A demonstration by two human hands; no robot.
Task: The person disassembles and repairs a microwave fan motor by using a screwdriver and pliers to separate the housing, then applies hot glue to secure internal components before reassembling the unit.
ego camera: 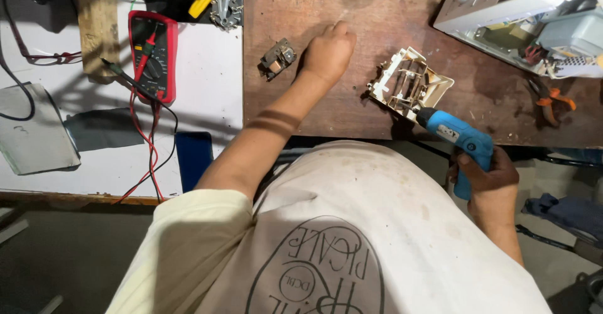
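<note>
A blue electric screwdriver (463,143) is gripped in the right hand (488,177), its tip laid against a cream plastic frame (409,85) on the brown workbench (377,19). The left hand (328,51) is rested on the bench with fingers curled, just beside a small metal part (277,58). A red multimeter (152,53) with leads is seen on the white board (207,69) to the left, orange pliers (549,97) at the far right

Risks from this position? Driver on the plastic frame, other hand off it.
1. The cream plastic frame lies loose near the bench edge; the left hand is away from it, so it may spin or slip off.
2. The blue electric screwdriver in the right hand meets it at an angle and may slip.
3. The small metal part beside the left hand could get knocked.
</note>
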